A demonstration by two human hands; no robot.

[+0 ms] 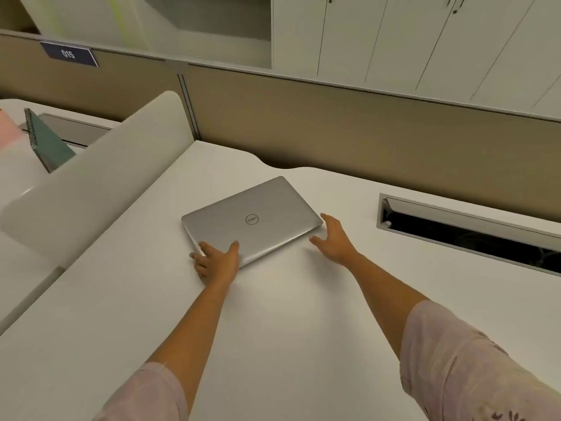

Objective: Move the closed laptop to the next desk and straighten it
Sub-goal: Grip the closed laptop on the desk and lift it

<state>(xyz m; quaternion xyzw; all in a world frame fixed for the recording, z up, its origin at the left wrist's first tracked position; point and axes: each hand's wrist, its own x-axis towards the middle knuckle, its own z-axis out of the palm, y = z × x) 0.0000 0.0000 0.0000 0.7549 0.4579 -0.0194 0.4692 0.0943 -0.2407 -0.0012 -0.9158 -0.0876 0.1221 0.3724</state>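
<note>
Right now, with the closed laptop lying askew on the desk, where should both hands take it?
Grip the silver laptop by its two short side edges: left hand at the near-left corner it already covers, right hand at the right corner. It lies flat and thin, so slide fingers under from the sides.

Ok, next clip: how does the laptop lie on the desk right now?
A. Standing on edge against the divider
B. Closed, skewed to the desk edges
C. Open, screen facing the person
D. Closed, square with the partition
B: the closed laptop lies flat on the white desk, its edges angled against the partition.
</note>
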